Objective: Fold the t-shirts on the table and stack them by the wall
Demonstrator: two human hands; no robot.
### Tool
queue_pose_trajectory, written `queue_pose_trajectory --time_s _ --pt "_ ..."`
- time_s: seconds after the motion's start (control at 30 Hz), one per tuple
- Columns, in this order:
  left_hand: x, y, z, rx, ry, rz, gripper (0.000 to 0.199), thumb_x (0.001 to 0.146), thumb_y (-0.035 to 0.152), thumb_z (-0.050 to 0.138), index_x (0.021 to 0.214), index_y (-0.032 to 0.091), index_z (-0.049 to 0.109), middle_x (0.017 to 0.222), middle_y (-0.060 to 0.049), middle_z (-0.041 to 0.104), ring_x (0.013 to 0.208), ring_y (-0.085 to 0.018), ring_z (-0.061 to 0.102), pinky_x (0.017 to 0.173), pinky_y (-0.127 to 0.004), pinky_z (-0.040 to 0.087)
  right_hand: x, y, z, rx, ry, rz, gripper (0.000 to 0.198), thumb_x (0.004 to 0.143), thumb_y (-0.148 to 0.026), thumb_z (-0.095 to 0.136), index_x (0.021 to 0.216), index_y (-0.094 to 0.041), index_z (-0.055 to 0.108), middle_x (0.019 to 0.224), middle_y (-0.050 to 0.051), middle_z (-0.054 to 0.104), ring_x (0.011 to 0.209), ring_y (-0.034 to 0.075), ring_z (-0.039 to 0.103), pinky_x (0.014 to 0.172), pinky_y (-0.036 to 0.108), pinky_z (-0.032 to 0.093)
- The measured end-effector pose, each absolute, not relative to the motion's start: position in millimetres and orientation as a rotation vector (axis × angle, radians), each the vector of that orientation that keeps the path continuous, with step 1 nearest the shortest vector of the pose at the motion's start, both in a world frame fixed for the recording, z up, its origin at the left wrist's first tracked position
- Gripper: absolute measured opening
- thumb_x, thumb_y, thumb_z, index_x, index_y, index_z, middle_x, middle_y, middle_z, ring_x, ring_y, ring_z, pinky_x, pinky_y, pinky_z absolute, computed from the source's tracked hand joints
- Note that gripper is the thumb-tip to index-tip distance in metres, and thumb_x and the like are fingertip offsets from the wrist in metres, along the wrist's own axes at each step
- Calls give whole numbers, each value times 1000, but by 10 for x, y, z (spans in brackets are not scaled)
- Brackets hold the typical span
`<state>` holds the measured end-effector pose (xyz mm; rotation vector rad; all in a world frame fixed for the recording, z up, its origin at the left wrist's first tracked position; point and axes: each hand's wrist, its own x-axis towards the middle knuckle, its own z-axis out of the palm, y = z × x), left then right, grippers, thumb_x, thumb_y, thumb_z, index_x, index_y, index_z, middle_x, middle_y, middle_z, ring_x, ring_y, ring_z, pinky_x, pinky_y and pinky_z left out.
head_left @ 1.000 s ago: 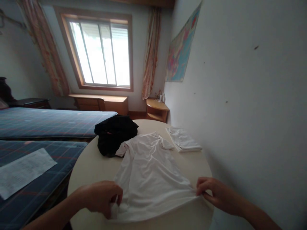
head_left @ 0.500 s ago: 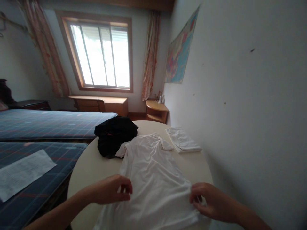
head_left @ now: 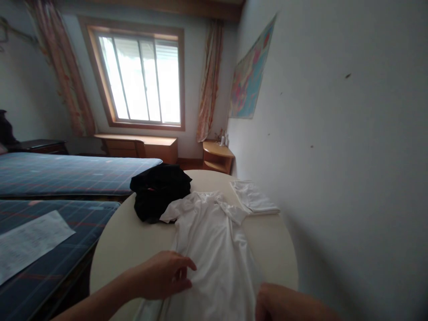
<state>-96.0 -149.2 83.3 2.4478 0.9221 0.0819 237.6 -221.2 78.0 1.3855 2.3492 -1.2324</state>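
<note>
Where the white shirt lies spread on the round surface, the left hand is loose, fingers parted, over its left edge; the right hand is beside its right edge, grip hidden.

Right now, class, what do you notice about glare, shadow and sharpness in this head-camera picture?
Head view: the window is overexposed, its panes washed nearly white; head view: a soft, dark shadow falls on the wall beside the table; head view: the right hand looks blurred at the bottom edge, and folds of the white shirt look soft.
</note>
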Motion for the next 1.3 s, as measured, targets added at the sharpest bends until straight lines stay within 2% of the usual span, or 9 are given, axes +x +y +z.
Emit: queue_pose_trajectory --time_s 0.13,0.2,0.27,0.4,0.5,0.7,0.83,0.93,1.3 --pt "-879 -1294 615 2642 1020 327 42 90 28 57 131 29 60 145 -6 54 131 -27 50 110 -43 41 2271 -2011 805 1623 2748 -870 23 82 -22 61 99 -22 77 94 3 72 84 15 64 80 23 48" --pt "-861 -1208 484 2686 1106 336 55 89 29 58 143 28 49 158 -8 38 142 -31 37 116 -50 32 2258 -1906 792 1700 2843 -698 35 84 -24 61 118 -24 70 121 8 67 111 22 60 100 32 44" --pt "-857 -1176 419 2677 1168 284 59 90 34 57 147 26 44 156 -10 41 141 -32 39 115 -49 33 2264 -1841 768 1698 2858 -636 43 84 -28 63 126 -24 66 131 10 62 123 25 55 107 36 40" --pt "-870 -1208 493 2586 1288 236 47 97 42 47 140 26 51 120 -8 68 111 -27 63 98 -40 47 2272 -1811 763 1681 2744 -703 23 86 -32 61 103 -23 74 100 5 73 90 19 67 82 27 48" --pt "-891 -1135 578 2523 1436 203 35 100 42 40 121 26 63 95 -5 73 89 -24 69 82 -36 50 2246 -1739 802 1684 2657 -749 20 88 -36 60 87 -22 74 77 2 73 69 15 66 66 24 43" --pt "-938 -626 560 2570 1787 552 34 95 26 45 127 20 57 135 -12 57 116 -26 59 88 -35 49 2162 -1292 793 2353 2504 -251 27 90 -43 58 101 -20 66 89 5 72 81 18 67 69 26 41" --pt "-966 -376 505 2521 2011 450 39 93 29 52 130 16 56 119 -15 65 115 -33 57 93 -43 46 2146 -1040 709 2437 2390 -89 33 90 -43 60 108 -16 65 109 12 69 101 22 65 78 27 43" --pt "-1012 -291 480 2525 1997 381 27 94 26 48 114 18 65 108 -12 69 111 -32 59 95 -43 44 2209 -911 670 2435 2301 -147 24 94 -36 52 96 -17 67 100 11 72 95 21 67 75 26 41" --pt "-1357 253 1159 2237 2116 939 29 96 32 39 110 21 61 116 -9 65 104 -24 65 89 -32 48 2972 -209 1282 3053 2199 80 31 98 -25 41 121 -15 59 106 15 72 97 24 67 78 28 43"
